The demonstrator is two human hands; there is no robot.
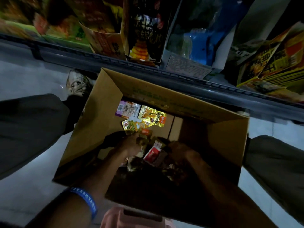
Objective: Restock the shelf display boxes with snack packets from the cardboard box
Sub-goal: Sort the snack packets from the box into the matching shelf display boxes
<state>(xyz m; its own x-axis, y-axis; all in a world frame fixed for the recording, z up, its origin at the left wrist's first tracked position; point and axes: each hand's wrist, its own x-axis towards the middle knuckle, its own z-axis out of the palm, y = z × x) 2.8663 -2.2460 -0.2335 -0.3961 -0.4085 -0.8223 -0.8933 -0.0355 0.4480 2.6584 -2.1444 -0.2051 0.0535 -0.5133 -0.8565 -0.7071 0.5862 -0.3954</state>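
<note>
Both hands down in cardboard box, frame centre. Left hand and right hand bunched on packets; exact grip can't tell, too dark. Box low, few pkts left. Display boxes top of frame, shelf edge just beyond box, tight clearance.

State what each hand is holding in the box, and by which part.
Both the left hand and right hand are down among dark snack packets in the cardboard box; any grip cannot be told.
</note>
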